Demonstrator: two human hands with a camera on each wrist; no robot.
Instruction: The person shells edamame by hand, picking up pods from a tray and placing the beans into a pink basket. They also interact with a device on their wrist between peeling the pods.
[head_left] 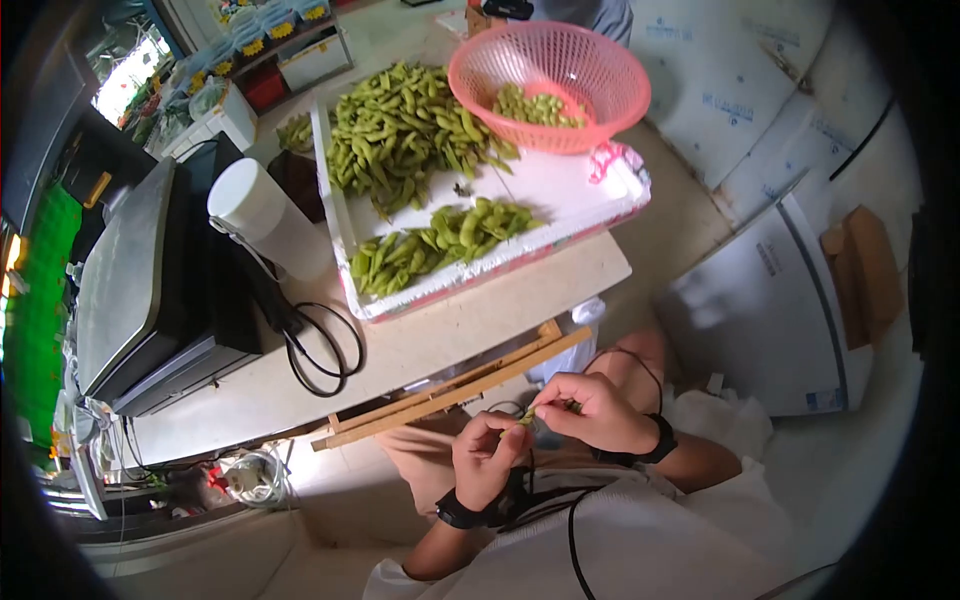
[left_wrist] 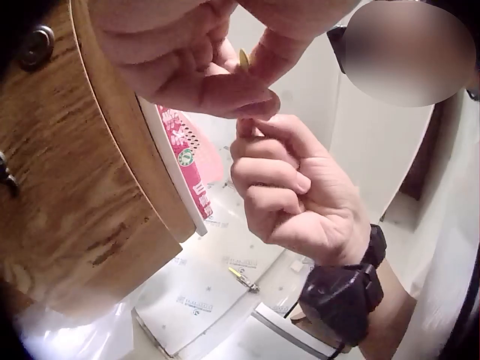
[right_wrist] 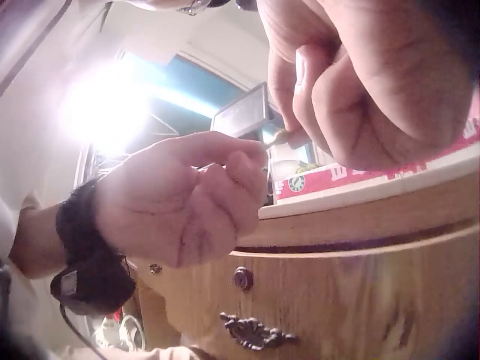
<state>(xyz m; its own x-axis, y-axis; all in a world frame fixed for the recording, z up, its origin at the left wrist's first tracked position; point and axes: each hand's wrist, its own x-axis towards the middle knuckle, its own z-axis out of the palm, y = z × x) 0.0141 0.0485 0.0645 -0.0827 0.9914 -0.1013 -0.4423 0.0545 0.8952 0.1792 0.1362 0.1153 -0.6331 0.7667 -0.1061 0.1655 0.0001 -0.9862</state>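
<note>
Above the person's lap, the left hand (head_left: pixel 487 460) and right hand (head_left: pixel 600 415) meet fingertip to fingertip. Between them is a small green soybean pod (head_left: pixel 527 416), pinched from both sides. In the left wrist view, a yellow-green tip of the pod (left_wrist: pixel 244 60) shows between the left thumb and fingers; the rest is hidden. The right wrist view shows the pod's end (right_wrist: pixel 280 138) at the right fingertips. On the table ahead, a white foam tray (head_left: pixel 565 195) bears a large heap of pods (head_left: pixel 400 130) and a smaller row of pods (head_left: pixel 445 245) along its near side.
A pink mesh basket (head_left: pixel 630 85) with pale green beans or pods inside sits over the tray's far right corner. Left of the tray stand a white lidded cup (head_left: pixel 265 215), a black cable (head_left: pixel 340 375) and a dark machine (head_left: pixel 130 270). An open wooden drawer (head_left: pixel 460 385) juts toward the lap.
</note>
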